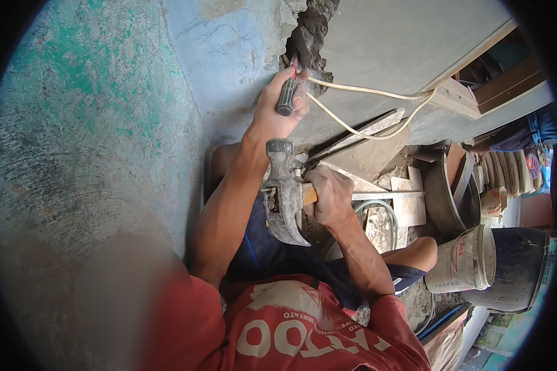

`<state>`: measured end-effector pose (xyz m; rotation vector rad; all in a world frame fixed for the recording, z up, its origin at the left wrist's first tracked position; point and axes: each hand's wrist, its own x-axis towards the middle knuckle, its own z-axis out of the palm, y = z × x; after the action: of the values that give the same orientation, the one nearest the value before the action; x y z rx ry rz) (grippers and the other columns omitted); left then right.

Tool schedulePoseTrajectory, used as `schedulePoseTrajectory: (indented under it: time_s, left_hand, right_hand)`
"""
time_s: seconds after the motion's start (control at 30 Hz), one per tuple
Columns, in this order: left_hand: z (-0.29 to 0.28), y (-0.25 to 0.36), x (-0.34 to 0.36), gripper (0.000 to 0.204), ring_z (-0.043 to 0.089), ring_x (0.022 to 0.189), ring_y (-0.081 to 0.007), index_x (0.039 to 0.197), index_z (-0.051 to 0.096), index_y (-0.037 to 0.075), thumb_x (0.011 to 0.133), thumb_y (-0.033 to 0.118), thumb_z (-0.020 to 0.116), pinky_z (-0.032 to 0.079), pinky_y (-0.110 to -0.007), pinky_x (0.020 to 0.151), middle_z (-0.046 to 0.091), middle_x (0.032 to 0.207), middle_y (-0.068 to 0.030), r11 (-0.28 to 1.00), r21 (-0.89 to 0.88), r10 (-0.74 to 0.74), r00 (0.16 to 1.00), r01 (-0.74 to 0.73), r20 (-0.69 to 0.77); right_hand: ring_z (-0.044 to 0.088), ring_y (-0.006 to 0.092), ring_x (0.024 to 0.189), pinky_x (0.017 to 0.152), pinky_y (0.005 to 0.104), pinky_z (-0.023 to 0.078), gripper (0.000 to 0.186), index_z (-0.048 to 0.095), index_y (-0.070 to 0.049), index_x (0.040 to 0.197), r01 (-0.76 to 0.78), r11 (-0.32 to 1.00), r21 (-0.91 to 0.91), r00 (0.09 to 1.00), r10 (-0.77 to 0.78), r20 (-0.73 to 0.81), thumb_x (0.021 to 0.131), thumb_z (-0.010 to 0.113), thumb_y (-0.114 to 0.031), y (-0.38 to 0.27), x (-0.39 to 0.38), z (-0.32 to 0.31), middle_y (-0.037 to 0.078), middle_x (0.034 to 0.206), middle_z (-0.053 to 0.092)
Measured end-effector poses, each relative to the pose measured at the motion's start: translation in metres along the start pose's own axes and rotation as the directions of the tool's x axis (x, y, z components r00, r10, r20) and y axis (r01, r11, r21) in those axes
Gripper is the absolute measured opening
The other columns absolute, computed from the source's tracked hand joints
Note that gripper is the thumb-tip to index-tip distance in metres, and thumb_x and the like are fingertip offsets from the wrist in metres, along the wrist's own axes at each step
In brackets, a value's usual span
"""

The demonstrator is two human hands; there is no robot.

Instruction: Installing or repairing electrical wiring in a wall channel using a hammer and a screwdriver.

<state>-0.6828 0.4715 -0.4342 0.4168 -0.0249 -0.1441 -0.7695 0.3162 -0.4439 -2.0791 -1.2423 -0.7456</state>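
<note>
Weathered blue-and-green wall [105,117], split by 1 rough groove [314,34], stands before me. At the groove, the left hand [273,111] is wrapped around a dark-handled, screwdriver-like tool [286,99]. Back from the groove, the right hand [332,193] curls around a claw hammer [289,198] by its handle. 1 pale cable [377,94] loops right of the groove.

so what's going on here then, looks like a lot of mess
A person's left hand has a grip on a screwdriver with a black and red handle, pointed into a rough channel broken in the wall. The right hand holds a claw hammer, its head apart from the screwdriver. A pale cable loops out beside the left hand. The screwdriver's tip can't be made out.
</note>
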Motion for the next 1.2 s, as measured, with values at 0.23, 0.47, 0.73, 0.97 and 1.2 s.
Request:
schedulePoseTrajectory:
  time_s: [0.23, 0.47, 0.73, 0.97, 1.2]
  left_hand:
    - [0.003, -0.003, 0.006, 0.018, 0.031, 0.039, -0.0083, 0.088, 0.050, 0.006, 0.087, 0.023, 0.046, 0.024, -0.021, 0.039, 0.040, 0.048, 0.0012, 1.000, -0.027, 0.011, 1.000, -0.011, -0.005]
    - [0.010, -0.007, 0.009, 0.018, 0.030, 0.039, -0.0081, 0.086, 0.050, 0.007, 0.087, 0.024, 0.046, 0.023, -0.021, 0.039, 0.040, 0.047, 0.0020, 0.999, -0.054, -0.005, 1.000, 0.005, 0.000]
    - [0.005, 0.001, 0.013, 0.019, 0.031, 0.040, -0.0082, 0.088, 0.050, 0.007, 0.087, 0.025, 0.046, 0.025, -0.022, 0.040, 0.041, 0.048, 0.0023, 0.999, 0.051, 0.008, 0.990, -0.015, 0.138]
    - [0.006, -0.006, 0.013, 0.018, 0.030, 0.041, -0.0077, 0.090, 0.050, 0.007, 0.087, 0.025, 0.045, 0.026, -0.021, 0.043, 0.039, 0.050, 0.0030, 0.999, 0.017, 0.042, 0.992, -0.045, 0.116]
    - [0.004, -0.004, 0.019, 0.020, 0.032, 0.041, -0.0086, 0.090, 0.049, 0.007, 0.089, 0.026, 0.042, 0.027, -0.022, 0.042, 0.039, 0.049, 0.0027, 1.000, -0.022, 0.010, 0.995, -0.008, 0.097]
  right_hand:
    - [0.056, 0.0278, 0.054, 0.045, 0.0357, 0.044, 0.028, 0.046, -0.004, 0.085, -0.253, 0.956, -0.150, 0.946, 0.277, 0.169, 0.070, 0.066, -0.018, 0.010, 0.011, 0.006, 0.010, 0.066, 0.052]
    - [0.054, 0.0265, 0.050, 0.044, 0.0360, 0.044, 0.025, 0.048, -0.005, 0.082, -0.152, 0.985, -0.085, 0.985, 0.158, 0.069, 0.069, 0.066, -0.017, 0.012, 0.002, 0.008, 0.009, 0.061, 0.050]
    - [0.055, 0.0283, 0.049, 0.044, 0.0361, 0.044, 0.023, 0.047, -0.004, 0.078, -0.246, 0.967, -0.058, 0.969, 0.248, 0.018, 0.067, 0.066, -0.011, 0.016, -0.001, 0.009, 0.011, 0.059, 0.053]
    - [0.057, 0.0354, 0.055, 0.047, 0.0384, 0.043, 0.022, 0.047, -0.004, 0.081, -0.527, 0.848, -0.050, 0.845, 0.529, 0.078, 0.070, 0.065, -0.009, 0.016, -0.001, 0.012, 0.018, 0.059, 0.053]
    - [0.057, 0.0310, 0.051, 0.044, 0.0369, 0.044, 0.018, 0.049, -0.004, 0.078, -0.436, 0.899, -0.040, 0.900, 0.436, 0.001, 0.070, 0.064, -0.010, 0.023, 0.000, 0.011, 0.014, 0.058, 0.055]
